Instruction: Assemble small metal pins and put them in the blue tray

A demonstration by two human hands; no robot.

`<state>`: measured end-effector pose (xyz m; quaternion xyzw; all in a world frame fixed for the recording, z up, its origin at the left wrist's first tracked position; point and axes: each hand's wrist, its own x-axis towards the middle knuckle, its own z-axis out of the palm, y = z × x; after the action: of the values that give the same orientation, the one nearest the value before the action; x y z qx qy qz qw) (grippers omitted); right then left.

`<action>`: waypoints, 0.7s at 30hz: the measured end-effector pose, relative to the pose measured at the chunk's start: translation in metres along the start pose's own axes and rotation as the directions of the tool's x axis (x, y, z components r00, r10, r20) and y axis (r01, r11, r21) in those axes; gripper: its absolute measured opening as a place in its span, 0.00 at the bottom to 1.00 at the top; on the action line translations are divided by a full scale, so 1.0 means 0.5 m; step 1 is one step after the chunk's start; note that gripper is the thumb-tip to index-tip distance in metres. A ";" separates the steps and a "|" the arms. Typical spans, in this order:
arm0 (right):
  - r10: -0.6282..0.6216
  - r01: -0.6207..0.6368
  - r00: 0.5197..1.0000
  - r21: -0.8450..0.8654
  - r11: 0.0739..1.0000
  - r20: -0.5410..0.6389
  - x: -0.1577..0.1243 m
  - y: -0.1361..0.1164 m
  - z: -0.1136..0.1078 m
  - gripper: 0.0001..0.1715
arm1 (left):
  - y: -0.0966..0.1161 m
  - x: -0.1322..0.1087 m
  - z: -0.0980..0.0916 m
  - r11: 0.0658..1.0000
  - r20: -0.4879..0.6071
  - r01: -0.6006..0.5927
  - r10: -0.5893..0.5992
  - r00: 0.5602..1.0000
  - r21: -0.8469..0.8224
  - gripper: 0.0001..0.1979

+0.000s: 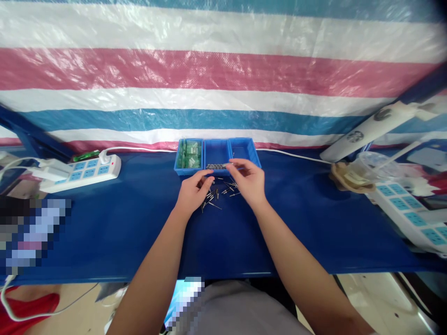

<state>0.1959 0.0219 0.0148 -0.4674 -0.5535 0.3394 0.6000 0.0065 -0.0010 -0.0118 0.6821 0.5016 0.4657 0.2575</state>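
Both hands are in front of three joined blue bins (217,150). My left hand (192,191) has its thumb and forefinger curled close together just before the bins; anything between them is too small to make out. My right hand (250,180) is closed in a pinch at the front of the middle bin, with a tiny light object at its fingertips that I cannot name. A row of small round metal pieces (215,166) lies along that bin's front. Thin metal pins (211,197) are scattered on the table below and between the hands.
Green packets (191,153) fill the left bin. White power strips (89,171) stand at left and right of the blue table (139,246). A clear plastic cup (372,165) and a slanted white tube (366,128) are at right. A striped plastic sheet (209,70) hangs behind.
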 end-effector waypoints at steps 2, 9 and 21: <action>-0.075 0.059 0.992 -0.149 0.987 -0.105 0.020 0.004 -0.022 0.14 | 0.002 0.002 0.002 0.999 -0.005 -0.017 0.017 1.000 0.044 0.16; -0.292 0.276 0.955 -0.512 0.814 0.052 0.035 0.031 -0.032 0.11 | 0.002 0.017 0.010 0.898 -0.086 -0.161 0.214 0.973 0.411 0.15; -0.377 0.440 0.893 -0.654 0.615 0.247 0.036 0.041 -0.012 0.15 | -0.021 0.032 0.021 0.794 0.001 -0.254 0.304 0.953 0.553 0.11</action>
<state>0.2068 0.0441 0.0023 -0.5042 -0.7559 -0.0197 0.4172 0.0125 0.0188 -0.0189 0.7723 0.5182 0.3652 -0.0415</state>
